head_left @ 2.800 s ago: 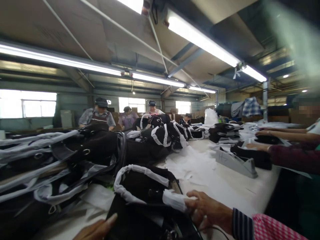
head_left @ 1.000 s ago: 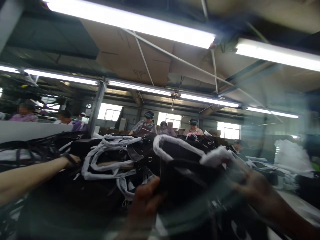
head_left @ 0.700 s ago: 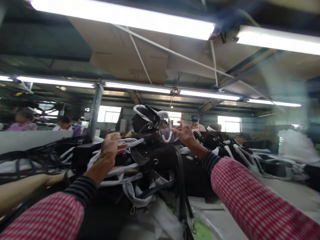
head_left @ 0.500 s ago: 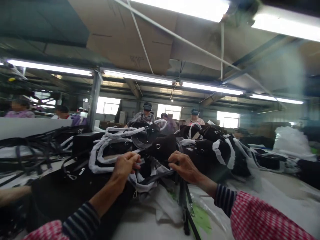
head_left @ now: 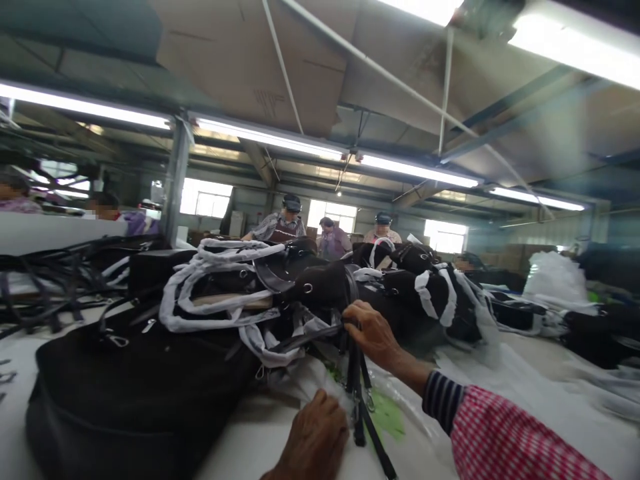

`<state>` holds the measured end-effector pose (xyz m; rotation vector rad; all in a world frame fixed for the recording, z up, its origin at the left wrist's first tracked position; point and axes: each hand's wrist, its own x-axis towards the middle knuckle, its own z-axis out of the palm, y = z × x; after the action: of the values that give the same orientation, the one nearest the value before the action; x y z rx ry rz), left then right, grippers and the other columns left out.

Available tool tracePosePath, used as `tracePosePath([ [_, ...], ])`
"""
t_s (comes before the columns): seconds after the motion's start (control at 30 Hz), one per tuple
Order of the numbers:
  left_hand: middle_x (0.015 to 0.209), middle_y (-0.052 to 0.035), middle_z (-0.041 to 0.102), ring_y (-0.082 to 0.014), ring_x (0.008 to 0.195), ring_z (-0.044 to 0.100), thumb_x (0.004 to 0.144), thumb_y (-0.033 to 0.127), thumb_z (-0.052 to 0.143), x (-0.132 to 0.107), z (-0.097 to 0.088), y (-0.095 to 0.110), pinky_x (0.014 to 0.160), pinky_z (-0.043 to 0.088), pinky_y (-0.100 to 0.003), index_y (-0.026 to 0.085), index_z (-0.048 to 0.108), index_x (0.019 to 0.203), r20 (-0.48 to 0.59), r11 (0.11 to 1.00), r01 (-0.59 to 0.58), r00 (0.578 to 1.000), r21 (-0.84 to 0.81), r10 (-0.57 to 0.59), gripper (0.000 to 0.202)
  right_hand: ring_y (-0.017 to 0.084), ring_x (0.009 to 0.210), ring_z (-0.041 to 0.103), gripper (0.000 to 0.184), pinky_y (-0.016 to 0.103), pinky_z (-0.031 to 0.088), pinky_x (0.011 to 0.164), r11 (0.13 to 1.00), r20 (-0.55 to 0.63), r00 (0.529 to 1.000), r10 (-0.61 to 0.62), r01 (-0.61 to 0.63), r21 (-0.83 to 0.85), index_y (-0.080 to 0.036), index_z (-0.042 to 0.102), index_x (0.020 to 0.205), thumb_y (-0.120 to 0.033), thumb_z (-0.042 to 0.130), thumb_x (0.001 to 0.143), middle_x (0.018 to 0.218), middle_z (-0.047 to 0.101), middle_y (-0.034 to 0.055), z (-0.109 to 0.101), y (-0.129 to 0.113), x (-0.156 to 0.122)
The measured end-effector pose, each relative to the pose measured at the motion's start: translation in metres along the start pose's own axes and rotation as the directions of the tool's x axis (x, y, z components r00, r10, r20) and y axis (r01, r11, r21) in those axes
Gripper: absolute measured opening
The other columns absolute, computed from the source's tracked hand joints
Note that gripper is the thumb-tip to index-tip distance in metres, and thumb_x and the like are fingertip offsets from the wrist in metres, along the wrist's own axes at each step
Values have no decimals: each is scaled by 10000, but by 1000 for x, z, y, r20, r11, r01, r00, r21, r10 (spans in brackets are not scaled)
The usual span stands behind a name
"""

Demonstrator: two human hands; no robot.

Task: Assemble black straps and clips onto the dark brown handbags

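Right in close at the heap of black bags (head_left: pixel 325 283), with the right hand (head_left: pixel 373 337) stretched forward out of a checked sleeve (head_left: pixel 505 427), thumb and fingers bent in at the top of the dangling black straps (head_left: pixel 353 370). Touching there, by the look of it, but cannot tell whether gripping. Down low and nearer, with the left hand (head_left: pixel 316 433) curled, back upward, just beside the crumpled white wrapping (head_left: pixel 313 387); cannot tell whether closed on anything, with the fingertips hidden. Tracing the straps now: down from the edge of the heap, past the metal clips (head_left: pixel 370 402), over a green sheet (head_left: pixel 389 413) lying on the table (head_left: pixel 250 443). Off to the left, a big black bag (head_left: pixel 130 393), slumped on the table, with white-wrapped handles (head_left: pixel 170 310) looped just behind. Beyond the heap, three co-workers (head_left: pixel 287 223). Judging the step in hand, probably getting hold of the straps. Calling next, most likely, for a sure pinch on one strap, well clear of the wrapping and the clips.
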<state>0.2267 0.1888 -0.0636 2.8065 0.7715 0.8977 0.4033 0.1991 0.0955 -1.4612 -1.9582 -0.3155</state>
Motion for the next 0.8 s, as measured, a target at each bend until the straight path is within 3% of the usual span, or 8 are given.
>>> tracePosePath([
  [0.13,932,-98,730,-274,928,639,834,127,700,5,18,-9,670,466,-353,176,653,843,73,992,-52,996,114,44,68,323,1292,436,598,442,430,1037,948,-67,978,-197,173,-269,-185,479,1447,-153,626,869,1465,507,134,14,-39,52],
  [0.23,890,-106,737,-284,921,641,828,132,733,10,27,-10,579,397,-347,181,673,826,87,986,-75,994,151,62,78,355,1315,422,750,476,423,994,864,39,964,-263,253,-435,-231,407,1522,-99,641,822,1530,464,138,28,-54,86],
  [0.3,875,-104,734,-272,893,633,845,141,728,11,32,-11,561,370,-352,187,678,832,78,983,-78,995,167,66,70,332,1220,510,601,427,439,917,855,84,968,-236,248,-454,-234,555,1388,-65,623,816,1364,604,132,35,-55,100],
  [0.4,887,-96,730,-266,886,621,881,193,723,11,37,-13,555,355,-354,191,684,857,51,981,-72,997,181,63,45,273,1013,618,235,337,429,763,889,30,988,-152,150,-433,-189,696,1059,-97,594,870,1052,719,114,28,-51,114],
  [0.47,906,-90,730,-267,905,619,896,214,720,12,37,-16,557,349,-346,185,688,864,35,980,-64,998,187,59,54,254,907,645,141,322,397,695,907,-62,995,-83,50,-418,-177,706,948,-176,566,928,943,735,110,10,-50,124],
  [0.63,950,-76,726,-259,938,621,868,143,723,12,32,-17,582,375,-319,164,683,886,9,984,-48,999,170,48,48,241,863,654,295,317,341,648,927,-329,944,7,-129,-352,-191,728,972,-351,482,1000,926,745,91,-62,-72,144],
  [0.7,964,-77,722,-258,941,621,843,117,724,11,28,-15,626,418,-319,159,670,876,9,987,-62,998,148,61,76,238,845,646,289,312,337,641,936,-416,909,14,-158,-313,-202,733,1000,-390,516,982,916,743,76,-92,-87,146],
  [0.8,926,-73,701,-268,951,615,826,115,712,8,21,-10,721,477,-349,161,634,823,2,991,-86,996,102,86,91,231,765,615,286,315,334,624,965,-568,823,-3,-146,-218,-204,742,900,-458,612,922,817,721,58,-141,-106,143],
])
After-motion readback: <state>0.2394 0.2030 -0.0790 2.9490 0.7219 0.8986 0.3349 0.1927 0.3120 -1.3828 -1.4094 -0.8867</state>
